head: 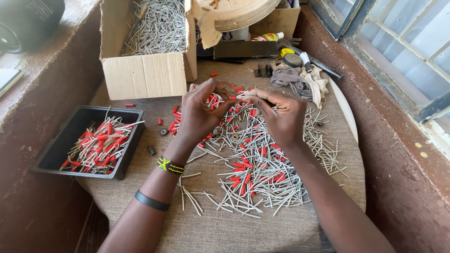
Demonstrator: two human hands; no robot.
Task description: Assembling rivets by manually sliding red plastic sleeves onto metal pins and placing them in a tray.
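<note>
My left hand [202, 112] and my right hand [280, 117] meet over a heap of grey metal pins and red sleeves [253, 159] on a cloth-covered table [262, 229]. Fingertips of both hands pinch together around a thin grey pin with a red sleeve [236, 97], held just above the heap. My left wrist carries a beaded band and a black band. At the left stands a black tray [61, 145] holding several pins fitted with red sleeves.
An open cardboard box [140, 75] full of grey pins stands at the back left. Loose red sleeves lie near it. A rag, small tools and a glue tube [268, 37] sit at the back right. A window frame runs along the right wall.
</note>
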